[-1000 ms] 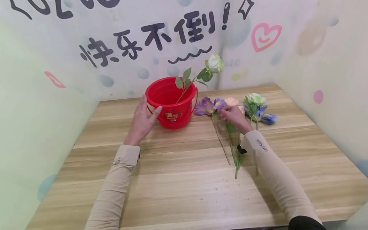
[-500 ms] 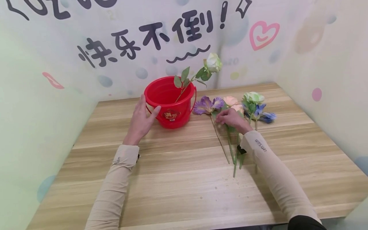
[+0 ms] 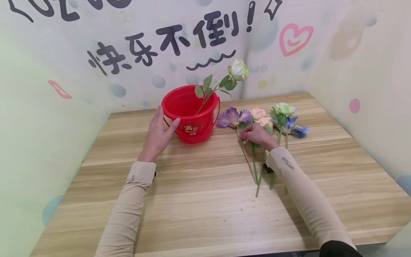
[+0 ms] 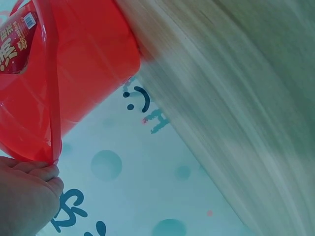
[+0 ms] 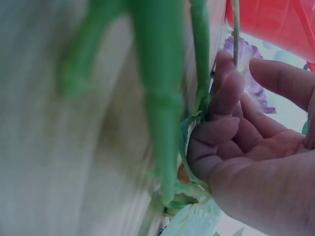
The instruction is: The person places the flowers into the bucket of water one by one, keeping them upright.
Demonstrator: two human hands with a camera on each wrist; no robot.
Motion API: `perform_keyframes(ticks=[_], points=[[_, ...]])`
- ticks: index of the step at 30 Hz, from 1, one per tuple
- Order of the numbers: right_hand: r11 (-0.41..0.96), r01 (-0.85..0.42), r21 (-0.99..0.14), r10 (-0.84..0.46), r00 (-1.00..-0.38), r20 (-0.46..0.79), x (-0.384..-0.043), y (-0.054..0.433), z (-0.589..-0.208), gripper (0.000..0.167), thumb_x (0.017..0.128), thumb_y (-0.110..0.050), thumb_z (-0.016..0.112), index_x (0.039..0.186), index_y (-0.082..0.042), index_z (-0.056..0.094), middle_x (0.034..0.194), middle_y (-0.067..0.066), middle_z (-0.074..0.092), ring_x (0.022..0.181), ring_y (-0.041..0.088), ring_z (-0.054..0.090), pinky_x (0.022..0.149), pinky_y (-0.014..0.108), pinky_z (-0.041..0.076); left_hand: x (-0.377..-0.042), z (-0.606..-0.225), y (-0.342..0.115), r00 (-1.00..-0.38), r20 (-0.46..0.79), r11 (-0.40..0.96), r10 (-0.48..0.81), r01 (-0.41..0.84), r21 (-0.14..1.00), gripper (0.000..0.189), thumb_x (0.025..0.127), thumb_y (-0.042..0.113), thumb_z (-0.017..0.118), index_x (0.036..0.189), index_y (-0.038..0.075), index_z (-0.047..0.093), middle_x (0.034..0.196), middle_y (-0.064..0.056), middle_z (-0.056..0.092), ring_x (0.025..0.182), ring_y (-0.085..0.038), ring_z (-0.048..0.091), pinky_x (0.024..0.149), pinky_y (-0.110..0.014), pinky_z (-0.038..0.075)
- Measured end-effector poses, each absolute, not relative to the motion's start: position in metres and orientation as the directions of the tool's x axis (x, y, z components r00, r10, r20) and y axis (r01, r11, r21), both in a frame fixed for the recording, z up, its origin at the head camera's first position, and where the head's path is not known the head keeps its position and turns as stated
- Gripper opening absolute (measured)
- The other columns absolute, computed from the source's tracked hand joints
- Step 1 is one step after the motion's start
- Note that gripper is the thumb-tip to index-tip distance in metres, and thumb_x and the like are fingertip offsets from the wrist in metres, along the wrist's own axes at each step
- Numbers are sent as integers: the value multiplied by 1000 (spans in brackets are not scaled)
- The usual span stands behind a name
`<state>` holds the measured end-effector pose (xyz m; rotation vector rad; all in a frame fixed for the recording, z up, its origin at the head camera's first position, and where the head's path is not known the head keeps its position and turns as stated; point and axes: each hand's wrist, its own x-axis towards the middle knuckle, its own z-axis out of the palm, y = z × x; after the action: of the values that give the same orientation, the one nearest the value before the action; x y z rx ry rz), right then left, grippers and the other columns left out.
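Note:
A red bucket stands at the back of the table, with a white rose leaning out over its right side. My left hand rests against the bucket's left side, fingers straight and thumb spread; in the left wrist view its fingertips are at the rim by the handle. My right hand is low over the table, its fingers curled about the thin stem of the purple iris. The right wrist view has that stem against the fingertips, the thumb slightly apart from it. The iris lies on the table.
Right beside the right hand lie pink roses, their green stems crossing under the wrist. Further right are a pale green-white rose and a blue iris. A printed wall closes off the wooden table at the back.
My right hand has moved slightly down along the iris stem, away from its bloom. The pink roses' stem ends have shifted left. The left hand and bucket have stayed in place.

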<state>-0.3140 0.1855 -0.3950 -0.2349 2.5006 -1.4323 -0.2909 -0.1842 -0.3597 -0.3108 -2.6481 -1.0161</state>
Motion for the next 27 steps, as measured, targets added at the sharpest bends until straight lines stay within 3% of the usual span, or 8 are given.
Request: perform_keyframes(ticks=[9, 27], points=[[518, -22, -855, -253, -959, -128, -314, 185, -396, 26, 103, -5, 61, 117, 16, 68, 99, 19, 74, 74, 14, 63, 72, 27, 51, -291, -359, -184, -932, 349, 727, 100, 308, 613, 100, 98, 67, 53, 168, 13, 6, 172, -10, 15, 156, -33, 17, 112, -61, 38], [414, -21, -910, -218, -973, -77, -310, 188, -399, 26, 104, -1, 56, 120, 18, 62, 108, 23, 72, 80, 14, 66, 78, 27, 54, -290, -359, -184, -934, 345, 724, 97, 304, 620, 100, 98, 67, 53, 168, 14, 5, 172, -10, 14, 155, -33, 16, 113, -61, 38]])
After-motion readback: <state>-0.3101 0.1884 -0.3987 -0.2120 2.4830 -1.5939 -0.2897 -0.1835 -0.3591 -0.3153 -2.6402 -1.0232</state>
